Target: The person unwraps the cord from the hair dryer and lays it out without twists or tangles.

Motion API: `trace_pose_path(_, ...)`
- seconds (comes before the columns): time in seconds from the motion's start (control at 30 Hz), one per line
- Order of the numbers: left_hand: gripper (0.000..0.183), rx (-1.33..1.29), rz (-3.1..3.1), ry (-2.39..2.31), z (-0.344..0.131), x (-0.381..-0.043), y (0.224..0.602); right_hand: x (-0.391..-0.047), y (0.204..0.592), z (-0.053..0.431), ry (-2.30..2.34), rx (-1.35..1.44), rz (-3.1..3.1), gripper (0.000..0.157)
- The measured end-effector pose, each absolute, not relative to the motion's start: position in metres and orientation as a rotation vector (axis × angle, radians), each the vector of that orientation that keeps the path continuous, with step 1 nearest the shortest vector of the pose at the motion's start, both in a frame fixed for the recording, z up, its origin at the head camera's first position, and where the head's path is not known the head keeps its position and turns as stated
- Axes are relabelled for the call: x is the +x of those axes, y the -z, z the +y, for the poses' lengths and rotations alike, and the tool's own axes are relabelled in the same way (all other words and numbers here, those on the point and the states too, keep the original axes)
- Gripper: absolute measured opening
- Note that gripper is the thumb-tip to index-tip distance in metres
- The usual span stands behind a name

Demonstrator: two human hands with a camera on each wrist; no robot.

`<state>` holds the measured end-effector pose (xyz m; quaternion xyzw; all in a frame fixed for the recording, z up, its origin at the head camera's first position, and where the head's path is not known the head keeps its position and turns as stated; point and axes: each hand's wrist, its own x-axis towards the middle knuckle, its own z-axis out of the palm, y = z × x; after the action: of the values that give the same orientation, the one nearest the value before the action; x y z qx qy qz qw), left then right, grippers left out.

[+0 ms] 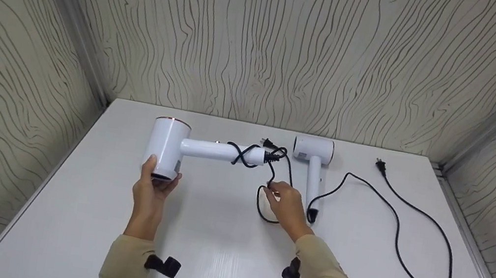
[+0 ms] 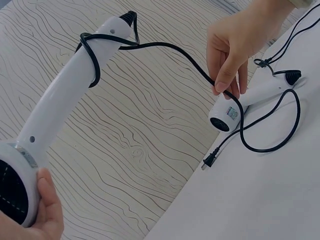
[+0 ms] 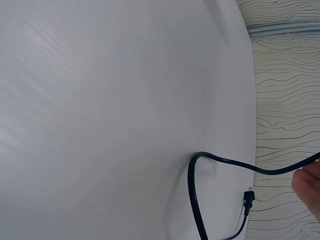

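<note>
A white hair dryer (image 1: pixel 168 146) is held up off the table by my left hand (image 1: pixel 151 193), which grips the lower end of its barrel. Its handle points to the right, and black cord (image 2: pixel 91 60) is wound round the handle near its end. My right hand (image 1: pixel 288 207) pinches that power cord (image 2: pixel 187 56) between thumb and fingers, below the handle's end. From the pinch the cord hangs in a loop and runs back to its plug (image 1: pixel 268 143), seen on the table in the right wrist view.
A second white hair dryer (image 1: pixel 313 149) lies at the back right of the white table (image 1: pixel 82 212). Its black cord (image 1: pixel 398 222) spreads over the right side, ending in a plug (image 1: pixel 381 166). Patterned panels (image 1: pixel 262 47) enclose the back and sides.
</note>
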<state>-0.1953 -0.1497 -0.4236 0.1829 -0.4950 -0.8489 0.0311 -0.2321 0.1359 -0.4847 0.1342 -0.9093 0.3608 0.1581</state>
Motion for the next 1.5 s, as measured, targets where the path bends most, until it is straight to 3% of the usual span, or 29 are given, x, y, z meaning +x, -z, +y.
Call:
trace_pose_path(0.47,0.064,0.578,-1.567,2.585,-0.146,-0.194,0.424,-0.237,0.467,0.141,-1.141,0.388,-2.502,0.006)
trace_pose_path(0.8,0.063,0.584,-1.56,2.592,-0.146,-0.195,0.425,-0.236,0.446,0.143,-1.191,0.449,-2.33,0.015)
trace_pose_path(1.23,0.065,0.574,-1.656,2.549,-0.148,-0.195,0.428,-0.24,0.434,0.145,-1.025,0.477,-2.263,0.002)
trace_pose_path(1.5,0.064,0.556,-1.767,2.53,-0.151,-0.193,0.428,-0.243,0.429,0.152,-0.999,0.511,-2.248,0.008)
